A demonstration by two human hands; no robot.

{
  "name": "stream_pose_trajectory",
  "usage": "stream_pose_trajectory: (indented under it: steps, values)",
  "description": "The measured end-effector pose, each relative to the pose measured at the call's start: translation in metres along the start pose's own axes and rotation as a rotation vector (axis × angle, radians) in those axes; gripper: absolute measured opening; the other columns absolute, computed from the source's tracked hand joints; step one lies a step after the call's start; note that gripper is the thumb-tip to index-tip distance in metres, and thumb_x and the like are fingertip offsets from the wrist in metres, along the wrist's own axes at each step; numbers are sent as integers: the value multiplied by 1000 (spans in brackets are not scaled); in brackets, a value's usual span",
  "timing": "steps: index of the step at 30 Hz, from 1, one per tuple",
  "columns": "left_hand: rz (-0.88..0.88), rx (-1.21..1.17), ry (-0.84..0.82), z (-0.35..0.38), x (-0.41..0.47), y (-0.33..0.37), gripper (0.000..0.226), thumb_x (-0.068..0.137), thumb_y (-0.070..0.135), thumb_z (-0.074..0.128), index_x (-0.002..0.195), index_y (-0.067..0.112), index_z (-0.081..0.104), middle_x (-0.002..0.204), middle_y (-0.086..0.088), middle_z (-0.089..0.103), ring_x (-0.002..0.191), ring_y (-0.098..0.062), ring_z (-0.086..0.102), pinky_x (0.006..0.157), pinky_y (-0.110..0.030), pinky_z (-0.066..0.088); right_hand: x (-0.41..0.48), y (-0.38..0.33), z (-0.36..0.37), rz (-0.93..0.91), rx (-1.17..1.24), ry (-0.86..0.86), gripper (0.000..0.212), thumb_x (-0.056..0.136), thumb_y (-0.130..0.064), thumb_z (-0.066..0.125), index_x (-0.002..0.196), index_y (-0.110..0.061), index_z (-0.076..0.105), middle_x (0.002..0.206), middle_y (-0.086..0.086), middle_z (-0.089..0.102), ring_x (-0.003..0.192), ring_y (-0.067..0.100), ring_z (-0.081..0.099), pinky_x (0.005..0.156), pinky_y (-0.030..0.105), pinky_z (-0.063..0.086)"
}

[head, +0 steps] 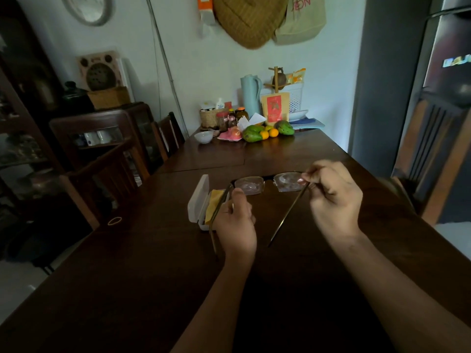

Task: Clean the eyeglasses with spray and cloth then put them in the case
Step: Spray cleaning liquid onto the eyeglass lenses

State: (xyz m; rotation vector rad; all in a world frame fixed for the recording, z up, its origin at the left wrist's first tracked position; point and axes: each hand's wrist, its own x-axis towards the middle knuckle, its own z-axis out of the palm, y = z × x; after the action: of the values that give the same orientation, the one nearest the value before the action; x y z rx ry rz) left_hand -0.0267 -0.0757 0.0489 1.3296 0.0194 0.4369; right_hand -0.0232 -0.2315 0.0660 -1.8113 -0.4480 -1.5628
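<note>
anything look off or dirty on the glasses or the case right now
The eyeglasses, held open by the left hand and right hand, show cloudy smears on both lenses. The open case with its yellow cloth looks normal.

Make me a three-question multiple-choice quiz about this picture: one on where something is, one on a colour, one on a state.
1. Where is the case?
A. left of the left hand
B. by the fruit
C. on a chair

2. What colour is the cloth in it?
A. blue
B. yellow
C. red

3. How are the eyeglasses?
A. folded inside the case
B. lying flat on the table
C. unfolded, held by both hands

Answers: 1 A, it sits beside the left hand. 2 B, yellow shows inside the open lid. 3 C, the right hand and left each grip a temple.
</note>
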Motion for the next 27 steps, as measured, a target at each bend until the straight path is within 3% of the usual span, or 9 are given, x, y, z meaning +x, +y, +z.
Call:
stream_pose_trajectory:
  steps: [6, 11, 16, 19, 23, 27]
  values:
    - [-47, -29, 5, -1, 5, 1, 48, 87, 35, 48, 41, 26, 41, 43, 7, 34, 40, -8, 27, 34, -19, 21, 0, -1, 3, -1, -10, 6, 30, 65, 34, 62, 64, 4, 58, 81, 19, 62, 83, 4, 49, 82, 3, 38]
    - [-88, 72, 47, -5, 2, 3, 51, 77, 60, 43, 40, 24, 41, 43, 6, 33, 38, -10, 29, 39, -25, 23, -2, 2, 4, -8, -28, -6, 29, 66, 32, 63, 64, 3, 59, 82, 16, 62, 85, 4, 50, 82, 4, 38]
    - [-26, 91, -24, -7, -5, 2, 52, 79, 63, 45, 44, 24, 42, 44, 6, 34, 40, -8, 30, 39, -23, 25, -4, 5, 5, 5, -8, -6, 31, 65, 33, 63, 66, 2, 59, 85, 6, 58, 87, 4, 51, 83, 4, 37]
    - [16, 95, -115, -3, -11, -4, 60, 92, 51, 48, 39, 23, 43, 39, 8, 35, 39, -10, 32, 43, -26, 28, -6, 5, 7, 24, -7, -30, 30, 66, 31, 64, 67, 1, 60, 87, 3, 57, 87, 5, 52, 83, 5, 37]
    - [34, 93, -203, 5, -18, -8, 57, 81, 64, 48, 38, 25, 46, 41, 8, 39, 40, -13, 36, 47, -28, 31, -8, 4, 8, 54, -2, -49, 28, 67, 29, 65, 67, 1, 61, 83, 13, 63, 84, 10, 55, 79, 9, 40]
    - [42, 48, -182, 12, -19, -8, 53, 76, 64, 52, 39, 26, 46, 42, 5, 40, 41, -16, 38, 49, -28, 31, -8, 0, 8, 78, 43, -64, 25, 68, 28, 66, 68, 3, 64, 81, 14, 66, 83, 16, 60, 78, 15, 45]
